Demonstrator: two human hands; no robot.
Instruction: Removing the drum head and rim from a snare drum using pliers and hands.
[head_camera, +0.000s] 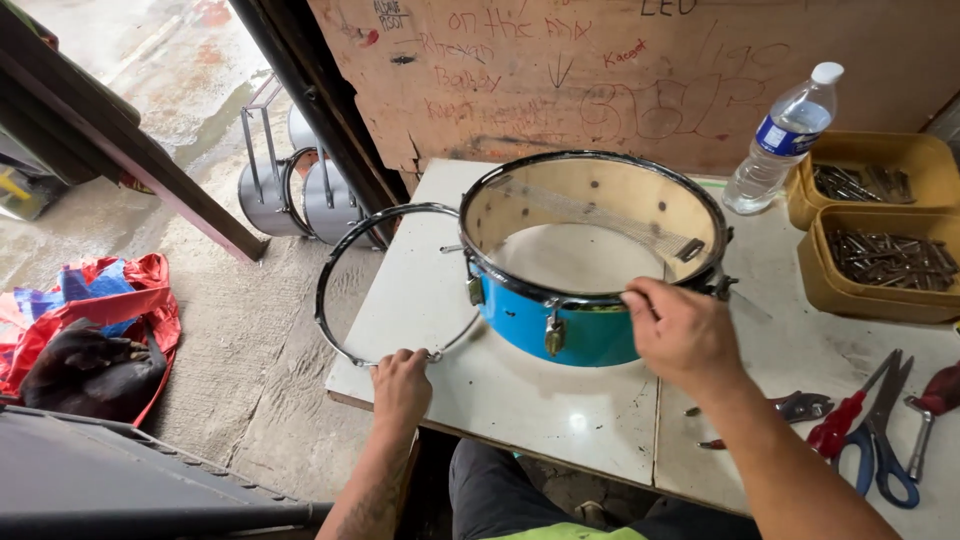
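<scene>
bare tabletop (540, 395) before the drum (590, 270); bottle (785, 135), trays (880, 255), scissors (880, 430) crowding the right

Glossy blue drum shell (590, 335), shiny metal hoop (335, 260), smooth white tabletop (500, 390), possibly laminate

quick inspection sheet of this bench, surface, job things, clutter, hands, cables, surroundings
surface: white table, scuffed, seam near the right.
job's things: blue snare drum, snare wires across its skin; loose black metal hoop overhanging the table's left edge.
clutter: water bottle; two yellow trays of metal rods; scissors; red-handled pliers.
grippers: left hand grips the hoop; right hand rests on the drum rim.
cables: nothing seen.
surroundings: scribbled plywood board; metal drum shells on wet concrete; red sheet.
</scene>
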